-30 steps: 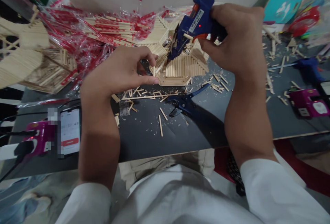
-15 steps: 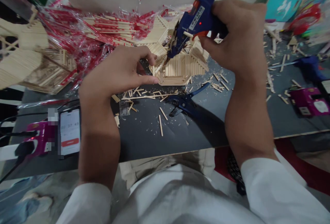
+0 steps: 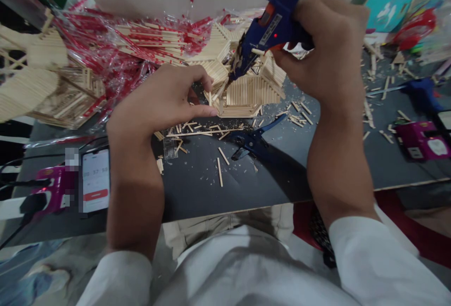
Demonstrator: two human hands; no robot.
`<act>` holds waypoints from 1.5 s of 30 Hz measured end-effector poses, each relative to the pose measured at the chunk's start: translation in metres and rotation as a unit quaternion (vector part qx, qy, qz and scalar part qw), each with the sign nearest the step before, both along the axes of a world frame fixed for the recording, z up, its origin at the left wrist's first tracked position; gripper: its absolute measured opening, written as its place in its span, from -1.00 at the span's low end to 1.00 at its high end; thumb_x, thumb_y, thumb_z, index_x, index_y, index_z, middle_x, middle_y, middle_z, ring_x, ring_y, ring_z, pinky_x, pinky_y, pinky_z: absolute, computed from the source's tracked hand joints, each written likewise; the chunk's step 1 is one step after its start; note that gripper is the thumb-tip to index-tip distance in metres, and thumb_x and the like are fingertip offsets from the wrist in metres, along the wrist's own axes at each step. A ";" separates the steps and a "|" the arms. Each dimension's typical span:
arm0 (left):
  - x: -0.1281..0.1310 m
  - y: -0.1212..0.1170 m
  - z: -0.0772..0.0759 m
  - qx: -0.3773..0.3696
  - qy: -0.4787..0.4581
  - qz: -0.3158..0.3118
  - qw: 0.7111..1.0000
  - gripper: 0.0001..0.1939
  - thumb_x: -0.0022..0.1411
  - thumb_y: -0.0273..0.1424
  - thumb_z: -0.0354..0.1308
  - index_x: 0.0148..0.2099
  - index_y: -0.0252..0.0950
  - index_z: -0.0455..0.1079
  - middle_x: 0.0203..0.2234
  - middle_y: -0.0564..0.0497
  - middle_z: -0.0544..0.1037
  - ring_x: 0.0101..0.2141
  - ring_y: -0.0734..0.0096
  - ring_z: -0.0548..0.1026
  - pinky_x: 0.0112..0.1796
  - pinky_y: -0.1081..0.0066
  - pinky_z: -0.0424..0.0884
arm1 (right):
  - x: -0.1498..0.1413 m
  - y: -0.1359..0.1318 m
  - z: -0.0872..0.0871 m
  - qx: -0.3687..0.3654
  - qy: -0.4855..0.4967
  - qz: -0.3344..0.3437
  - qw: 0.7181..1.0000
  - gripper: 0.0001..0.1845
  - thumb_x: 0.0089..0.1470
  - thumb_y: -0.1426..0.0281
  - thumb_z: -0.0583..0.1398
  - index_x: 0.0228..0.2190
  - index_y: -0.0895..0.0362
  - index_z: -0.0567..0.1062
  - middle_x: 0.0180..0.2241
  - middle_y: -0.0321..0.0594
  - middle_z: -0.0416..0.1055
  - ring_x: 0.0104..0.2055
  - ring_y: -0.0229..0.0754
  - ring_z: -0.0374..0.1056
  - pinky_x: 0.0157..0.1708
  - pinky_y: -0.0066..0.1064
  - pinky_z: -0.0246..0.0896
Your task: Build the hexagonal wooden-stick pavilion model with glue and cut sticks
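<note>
My right hand (image 3: 331,48) grips a blue hot glue gun (image 3: 278,24), its red light lit and its nozzle tilted down to the left. The nozzle tip meets a model of pale wooden sticks (image 3: 252,91), built in angled panels with a flat front edge. My left hand (image 3: 176,92) pinches the left edge of that model between thumb and forefinger, around a short upright stick (image 3: 210,97). In front of the model lie blue-handled cutters (image 3: 255,141) and a long thin stick (image 3: 202,132).
Red-marked stick bundles in plastic (image 3: 148,38) fill the back left, beside another stick structure (image 3: 38,76). A phone (image 3: 96,179) and a magenta power box (image 3: 52,186) stand left. Stick offcuts (image 3: 299,114), a second blue glue gun (image 3: 423,92) and another magenta box (image 3: 421,141) lie right.
My right hand has risen slightly and shifted a little right, tilting the glue gun further over while its tip stays by the model. My left hand holds nearly still.
</note>
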State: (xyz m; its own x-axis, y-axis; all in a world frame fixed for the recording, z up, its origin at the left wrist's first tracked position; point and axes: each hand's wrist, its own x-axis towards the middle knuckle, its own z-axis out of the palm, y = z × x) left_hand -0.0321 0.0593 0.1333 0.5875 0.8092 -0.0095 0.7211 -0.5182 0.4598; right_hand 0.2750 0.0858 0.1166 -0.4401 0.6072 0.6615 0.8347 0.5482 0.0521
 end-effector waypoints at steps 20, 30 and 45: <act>-0.001 -0.001 0.001 -0.005 0.010 0.005 1.000 -0.54 0.22 0.03 0.34 0.02 -0.14 0.48 -0.27 0.03 0.63 -0.25 0.20 0.58 -0.17 0.21 0.43 | 0.005 0.005 -0.001 0.048 0.003 0.037 0.998 -0.62 0.18 0.27 0.28 0.04 -0.19 0.51 -0.14 -0.29 0.56 -0.07 0.06 0.54 -0.03 -0.02 0.36; -0.004 0.002 -0.004 0.017 0.003 -0.005 1.000 -0.52 0.21 0.06 0.34 0.01 -0.14 0.48 -0.28 0.01 0.62 -0.26 0.16 0.61 -0.22 0.20 0.42 | 0.004 0.007 -0.004 0.064 0.032 0.058 0.996 -0.55 0.10 0.31 0.33 0.04 -0.22 0.52 -0.16 -0.31 0.56 -0.10 0.06 0.55 -0.04 -0.03 0.37; -0.003 0.000 -0.001 0.007 0.013 0.003 1.000 -0.49 0.22 -0.02 0.35 0.09 -0.22 0.49 -0.27 -0.01 0.62 -0.27 0.22 0.60 -0.23 0.24 0.42 | 0.045 0.027 -0.012 0.110 0.218 -0.086 0.966 -0.43 -0.20 0.49 0.45 -0.07 0.29 0.58 -0.25 -0.23 0.50 -0.30 -0.18 0.35 -0.30 -0.33 0.27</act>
